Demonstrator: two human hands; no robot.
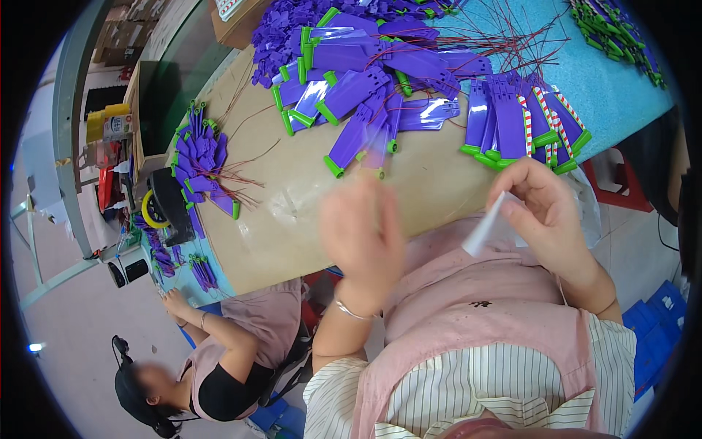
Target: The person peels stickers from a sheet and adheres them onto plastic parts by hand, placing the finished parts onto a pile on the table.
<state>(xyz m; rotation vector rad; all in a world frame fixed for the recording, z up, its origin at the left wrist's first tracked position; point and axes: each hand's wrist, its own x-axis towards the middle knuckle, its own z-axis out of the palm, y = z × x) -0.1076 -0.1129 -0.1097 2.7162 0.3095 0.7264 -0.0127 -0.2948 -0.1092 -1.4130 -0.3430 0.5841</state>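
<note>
My right hand (537,208) pinches a thin white strip (485,228) that looks like paper, held in front of the apron at the table's near edge. My left hand (362,238) is over the near edge, smeared by motion, so its fingers and anything in them cannot be made out. Just beyond it lies a heap of flat purple plastic pieces (358,91) with green ends and thin red wires. Past my right hand is a group of similar purple pieces (497,121); some carry red-and-white striped strips (550,117).
A smaller bundle of purple pieces (201,154) lies on the left of the brown-covered table (292,212). A black tape dispenser (170,207) stands beyond it. At the lower left a co-worker (241,344) sits by the table. A red stool (618,186) is at the right.
</note>
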